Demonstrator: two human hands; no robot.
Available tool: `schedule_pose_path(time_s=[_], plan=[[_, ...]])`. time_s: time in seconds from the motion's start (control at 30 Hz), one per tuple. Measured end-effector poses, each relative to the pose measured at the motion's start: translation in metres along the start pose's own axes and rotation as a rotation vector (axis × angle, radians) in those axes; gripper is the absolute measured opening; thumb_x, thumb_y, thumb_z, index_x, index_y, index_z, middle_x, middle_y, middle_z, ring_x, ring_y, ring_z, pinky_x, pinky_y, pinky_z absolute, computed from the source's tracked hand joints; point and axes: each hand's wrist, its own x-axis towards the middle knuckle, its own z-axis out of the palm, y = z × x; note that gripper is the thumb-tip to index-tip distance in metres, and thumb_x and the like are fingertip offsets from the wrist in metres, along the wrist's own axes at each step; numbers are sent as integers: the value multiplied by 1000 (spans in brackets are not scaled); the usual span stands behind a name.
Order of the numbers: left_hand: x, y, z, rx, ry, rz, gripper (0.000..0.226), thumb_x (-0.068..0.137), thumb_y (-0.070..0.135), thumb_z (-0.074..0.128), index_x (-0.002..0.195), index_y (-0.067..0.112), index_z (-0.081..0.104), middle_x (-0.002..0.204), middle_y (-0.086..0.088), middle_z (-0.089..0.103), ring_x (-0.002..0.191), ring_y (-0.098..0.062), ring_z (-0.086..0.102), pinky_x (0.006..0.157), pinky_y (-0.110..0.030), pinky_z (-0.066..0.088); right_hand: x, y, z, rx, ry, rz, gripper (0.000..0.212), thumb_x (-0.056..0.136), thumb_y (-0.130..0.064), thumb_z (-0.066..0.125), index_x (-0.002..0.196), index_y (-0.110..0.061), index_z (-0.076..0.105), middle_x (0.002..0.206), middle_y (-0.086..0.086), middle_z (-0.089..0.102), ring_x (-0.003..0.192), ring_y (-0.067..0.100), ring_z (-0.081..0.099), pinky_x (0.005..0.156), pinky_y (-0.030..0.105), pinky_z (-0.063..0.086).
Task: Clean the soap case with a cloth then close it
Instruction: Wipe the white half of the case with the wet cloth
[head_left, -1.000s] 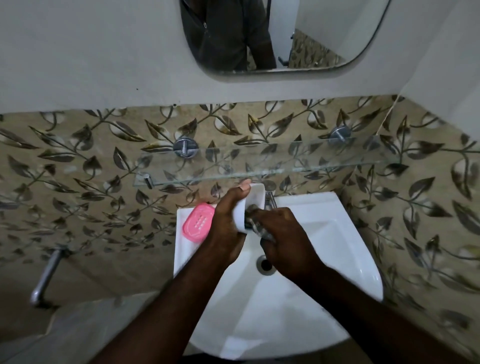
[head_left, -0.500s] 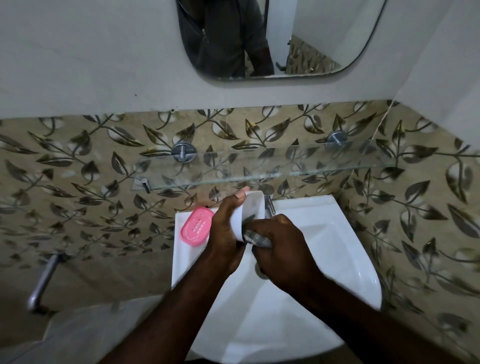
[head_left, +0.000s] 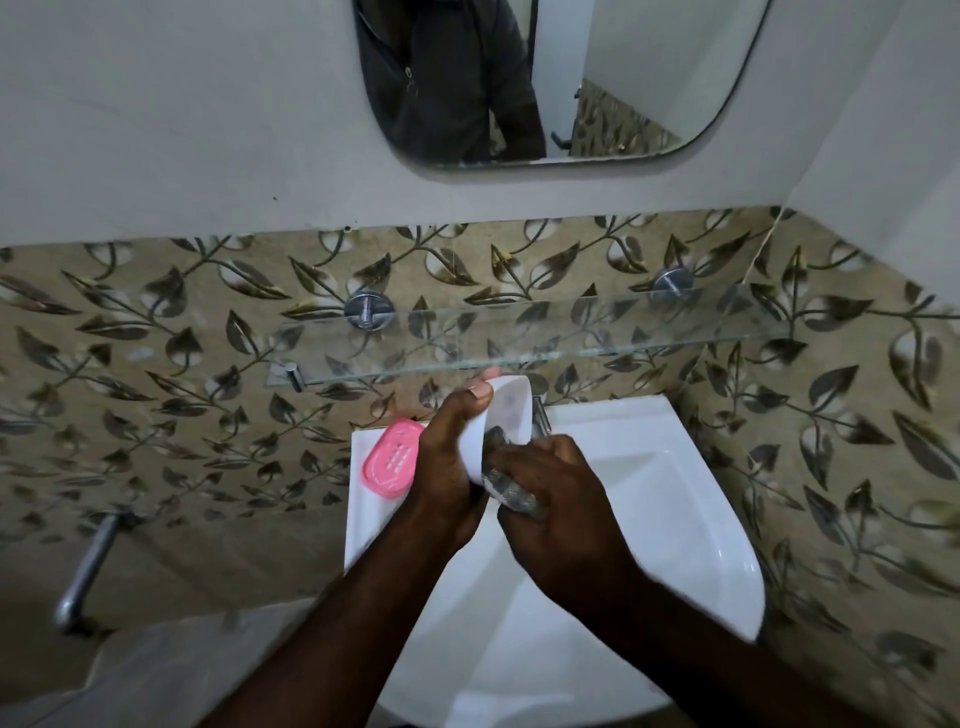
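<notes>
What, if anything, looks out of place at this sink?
Only this: the soap case's pink slotted part lies askew on the back left rim of the sink, apart from the white half that the left hand holds and the right hand wipes with a grey cloth. No spill or damage shows.

Bare left hand (head_left: 447, 467), bare right hand (head_left: 561, 499); dark zippered jacket (head_left: 441, 78).

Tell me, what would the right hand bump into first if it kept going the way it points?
Probably the white soap case, which the left hand holds just ahead. The cloth gripped by the right hand seems pressed into it, though depth is hard to judge.
</notes>
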Motion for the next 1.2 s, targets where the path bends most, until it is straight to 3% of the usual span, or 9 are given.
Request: schedule_pose_path(time_s=[0.1, 0.17, 0.3, 0.47, 0.63, 0.77, 0.93, 1.1, 1.2], plan=[[-1, 0, 1, -33, 19, -11, 49, 61, 30, 67, 105, 8, 68, 92, -12, 65, 82, -25, 62, 74, -34, 48, -1, 31, 2, -86, 8, 39, 47, 74, -2, 57, 112, -28, 67, 106, -16, 68, 90, 13, 47, 78, 24, 46], [-2, -3, 2, -38, 42, -10, 54, 61, 29, 67, 110, 7, 65, 92, -12, 66, 84, -25, 62, 76, -34, 47, 0, 35, 2, -108, 19, 121, 52, 69, 1, 56, 110, -27, 70, 101, -17, 68, 90, 18, 50, 74, 30, 49], [-1, -2, 3, 24, 31, -1, 53, 66, 32, 62, 111, 4, 66, 87, -12, 65, 73, -21, 64, 65, -27, 53, 2, 1, 2, -9, 35, 76, 34, 69, -8, 45, 88, -25, 67, 83, -18, 63, 79, 7, 43, 73, 21, 36], [-2, 7, 6, -100, -49, -2, 33, 71, 27, 61, 96, 7, 69, 83, -11, 67, 70, -22, 65, 65, -27, 55, 7, 23, 1, -64, 111, -13, 49, 68, 0, 58, 108, -29, 65, 101, -16, 68, 88, 13, 48, 77, 30, 47], [0, 5, 6, -69, -26, -8, 45, 70, 33, 57, 104, 6, 68, 91, -13, 66, 74, -23, 66, 68, -27, 55, 9, 20, 1, -41, 85, 146, 46, 64, -6, 48, 97, -27, 72, 89, -22, 62, 88, 15, 50, 78, 29, 46], [-1, 5, 7, -26, -35, 62, 46, 71, 30, 55, 108, 6, 68, 87, -12, 72, 73, -21, 69, 64, -26, 58, 2, -3, 0, -1, 66, 12, 37, 74, -11, 45, 100, -19, 71, 95, -16, 68, 86, -1, 42, 81, 19, 37], [-4, -4, 7, -13, 4, 19, 22, 88, 24, 51, 89, 9, 67, 70, -2, 73, 63, -14, 70, 69, -29, 54, -2, 40, -3, -98, 82, 62, 54, 68, 3, 58, 109, -31, 66, 98, -25, 62, 85, 11, 45, 74, 29, 44], [-7, 3, 11, -58, -12, 56, 44, 66, 26, 59, 104, 7, 69, 81, -11, 70, 66, -20, 68, 61, -26, 57, 0, 0, -1, 2, 75, 64, 47, 65, 3, 52, 96, -25, 72, 92, -18, 67, 87, -11, 40, 79, 9, 32], [-7, 9, 11, -71, -13, 33, 47, 63, 22, 63, 107, 5, 67, 95, -15, 67, 80, -26, 65, 75, -32, 53, 3, 19, -4, -54, 111, -29, 46, 73, 1, 58, 107, -29, 67, 102, -15, 68, 91, -2, 48, 78, 21, 44]])
